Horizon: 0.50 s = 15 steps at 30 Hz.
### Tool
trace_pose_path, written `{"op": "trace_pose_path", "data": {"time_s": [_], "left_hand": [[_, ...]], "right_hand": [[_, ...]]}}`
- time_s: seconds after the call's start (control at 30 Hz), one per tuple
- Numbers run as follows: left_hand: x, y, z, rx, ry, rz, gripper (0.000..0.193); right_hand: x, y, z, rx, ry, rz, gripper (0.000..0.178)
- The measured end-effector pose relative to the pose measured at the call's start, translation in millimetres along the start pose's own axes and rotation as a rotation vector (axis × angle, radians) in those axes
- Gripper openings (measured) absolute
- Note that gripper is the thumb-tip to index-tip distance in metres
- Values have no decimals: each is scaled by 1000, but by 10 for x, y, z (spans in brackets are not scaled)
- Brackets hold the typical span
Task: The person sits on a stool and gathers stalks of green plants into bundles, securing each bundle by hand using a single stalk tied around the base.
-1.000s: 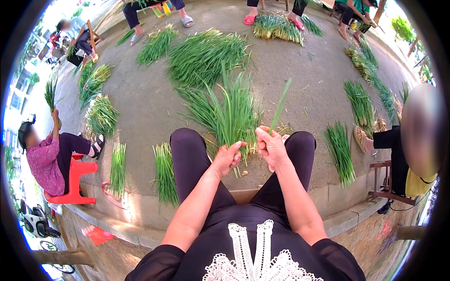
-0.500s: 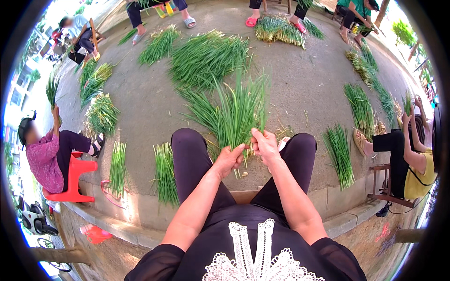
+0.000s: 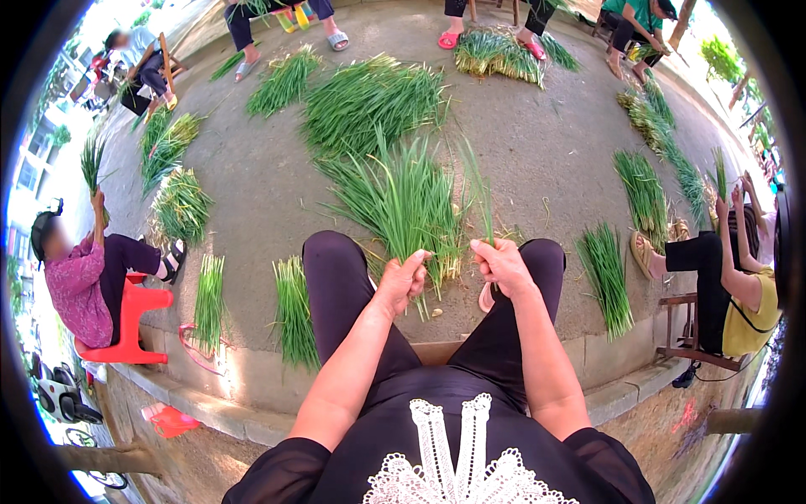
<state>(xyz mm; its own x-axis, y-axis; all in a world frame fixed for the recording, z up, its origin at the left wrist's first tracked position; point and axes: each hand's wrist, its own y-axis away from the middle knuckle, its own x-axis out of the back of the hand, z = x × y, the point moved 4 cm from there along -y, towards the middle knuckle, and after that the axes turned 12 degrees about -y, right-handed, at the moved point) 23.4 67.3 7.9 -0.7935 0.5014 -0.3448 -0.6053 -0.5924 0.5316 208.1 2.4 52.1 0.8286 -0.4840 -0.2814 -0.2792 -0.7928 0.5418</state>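
Observation:
My left hand (image 3: 401,281) is closed around a bunch of green chives (image 3: 395,197), whose blades fan up and away from me. To its right, my right hand (image 3: 502,265) pinches a few thin chives (image 3: 485,202) that stand upright, apart from the bunch. Between and beyond my knees lies a loose heap of chives (image 3: 449,252), partly hidden behind the held bunch. A larger pile of chives (image 3: 369,101) spreads on the pavement farther out.
Neat chive bundles lie left of my knee (image 3: 295,311), farther left (image 3: 210,294), and to the right (image 3: 606,281). A person on a red stool (image 3: 134,323) sits at left; another in yellow (image 3: 747,311) sits at right. Several more people sit across the pavement (image 3: 546,143).
My hands have moved apart. The right hand has drawn a few chives away to the right from the bunch in the left hand, which has shifted slightly left.

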Motion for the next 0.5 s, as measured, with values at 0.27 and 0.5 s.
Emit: {"op": "trace_pose_path", "data": {"time_s": [0.27, 0.5], "left_hand": [[97, -81, -48, -31, 145, 11, 28], [-67, 10, 23, 20, 76, -53, 28]], "right_hand": [[409, -125, -206, 257, -726, 255, 15], [-376, 62, 346, -103, -204, -115, 22]]}}
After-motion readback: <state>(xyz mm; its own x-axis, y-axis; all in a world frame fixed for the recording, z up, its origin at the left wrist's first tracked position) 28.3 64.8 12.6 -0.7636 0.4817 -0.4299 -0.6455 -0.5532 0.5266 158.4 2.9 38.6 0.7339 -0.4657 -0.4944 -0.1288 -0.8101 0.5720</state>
